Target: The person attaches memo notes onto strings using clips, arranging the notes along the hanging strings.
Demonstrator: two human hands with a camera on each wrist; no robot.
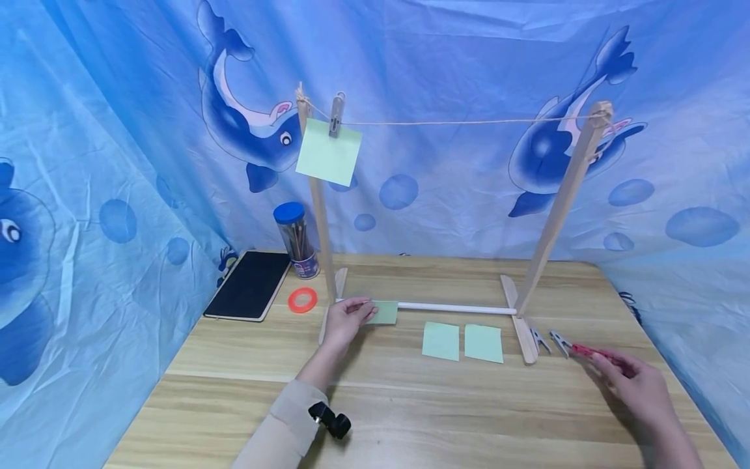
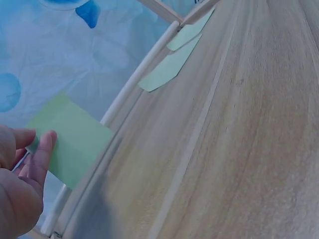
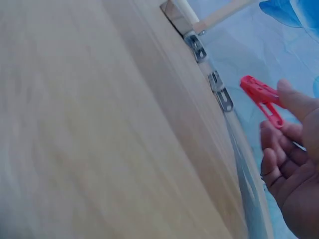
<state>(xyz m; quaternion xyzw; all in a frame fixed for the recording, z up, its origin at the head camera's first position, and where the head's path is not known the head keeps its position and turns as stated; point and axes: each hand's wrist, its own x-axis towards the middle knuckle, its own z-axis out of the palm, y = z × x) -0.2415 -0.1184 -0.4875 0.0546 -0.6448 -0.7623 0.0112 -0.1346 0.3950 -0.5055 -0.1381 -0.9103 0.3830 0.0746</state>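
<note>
My left hand (image 1: 346, 321) pinches a green sticky note (image 1: 385, 312) by its left edge, in front of the white rod (image 1: 457, 308) low on the wooden frame. In the left wrist view the note (image 2: 72, 139) faces the camera, thumb and fingers at its corner. Over on the right, my right hand (image 1: 638, 384) holds a red clothespin (image 1: 588, 352) between thumb and fingers. The right wrist view shows that red clothespin (image 3: 261, 97) pointing away from the palm. Two grey clothespins (image 1: 560, 343) lie by the frame's right foot (image 1: 520, 329).
Another green note (image 1: 329, 153) hangs from the string (image 1: 433, 123) by a grey clothespin (image 1: 336, 114). Two more notes (image 1: 441, 341) lie on the table. At the left are a black notebook (image 1: 249, 285), an orange-red tape ring (image 1: 302, 300) and a blue-lidded jar (image 1: 297, 240).
</note>
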